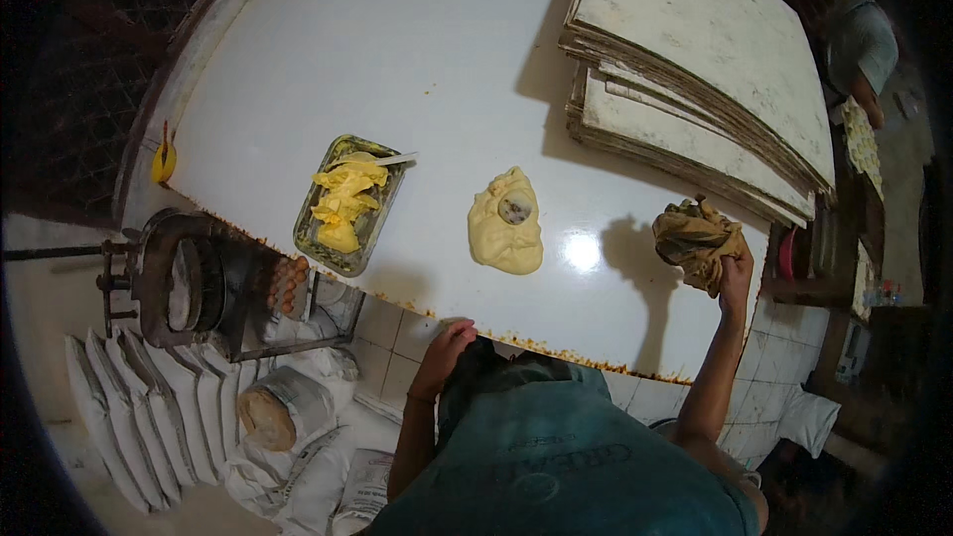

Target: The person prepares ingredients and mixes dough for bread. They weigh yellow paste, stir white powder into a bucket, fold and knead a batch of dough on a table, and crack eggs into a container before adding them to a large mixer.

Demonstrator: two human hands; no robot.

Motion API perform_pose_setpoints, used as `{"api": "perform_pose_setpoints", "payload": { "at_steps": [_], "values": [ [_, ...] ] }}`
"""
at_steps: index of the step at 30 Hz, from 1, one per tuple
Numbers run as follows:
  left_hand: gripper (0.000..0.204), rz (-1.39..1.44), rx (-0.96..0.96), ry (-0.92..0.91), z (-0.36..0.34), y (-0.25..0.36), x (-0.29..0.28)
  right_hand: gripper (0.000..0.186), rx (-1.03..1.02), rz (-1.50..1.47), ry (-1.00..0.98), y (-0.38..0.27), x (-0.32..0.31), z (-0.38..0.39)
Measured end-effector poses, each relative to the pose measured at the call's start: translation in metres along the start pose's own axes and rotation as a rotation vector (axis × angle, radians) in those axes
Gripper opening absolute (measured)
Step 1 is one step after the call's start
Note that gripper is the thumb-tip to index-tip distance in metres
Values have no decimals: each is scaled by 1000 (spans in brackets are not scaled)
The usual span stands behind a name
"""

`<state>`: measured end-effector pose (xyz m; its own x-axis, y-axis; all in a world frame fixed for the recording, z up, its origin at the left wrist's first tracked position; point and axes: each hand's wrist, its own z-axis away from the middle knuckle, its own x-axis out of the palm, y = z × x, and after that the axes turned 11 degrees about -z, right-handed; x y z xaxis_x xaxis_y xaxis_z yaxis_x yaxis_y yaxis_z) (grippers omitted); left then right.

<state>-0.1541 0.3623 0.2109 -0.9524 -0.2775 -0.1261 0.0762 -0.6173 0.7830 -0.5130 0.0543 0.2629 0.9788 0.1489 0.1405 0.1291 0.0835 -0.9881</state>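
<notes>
My right hand is closed on a crumpled brown cloth, held above the right end of the white table. Near the front edge, my left hand has its fingers curled in, with nothing visible in them. A pale yellow lump of dough lies mid-table between the hands, and a small round grey-and-white thing sits on it. To its left stands a smeared metal tray of soft yellow fat, a white-handled tool resting across its far end.
Stacked pale boards overhang the table's far right. The front edge is rusty. Left of me are a dark machine, several eggs and white sacks. Another person is at the far right.
</notes>
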Motion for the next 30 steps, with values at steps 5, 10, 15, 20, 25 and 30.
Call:
{"api": "perform_pose_setpoints", "payload": {
  "at_steps": [5,10,15,20,25,30],
  "values": [
    [27,-64,189,-273,-28,58,-35,60,-280,-438,91,-50,94,17],
    [29,-78,241,-328,-46,68,-107,62,-313,-692,224,-111,255,-30],
    [28,-200,258,-339,-68,69,-147,49,-665,-60,166,-65,345,-106],
    [28,-373,274,-347,-86,54,-159,31,-362,432,-27,54,358,-77],
    [28,-300,201,-417,-94,66,-158,28,-18,97,-15,55,295,38],
    [24,-482,231,-525,-98,98,-128,48,457,154,-548,34,225,155]
  ]
}}
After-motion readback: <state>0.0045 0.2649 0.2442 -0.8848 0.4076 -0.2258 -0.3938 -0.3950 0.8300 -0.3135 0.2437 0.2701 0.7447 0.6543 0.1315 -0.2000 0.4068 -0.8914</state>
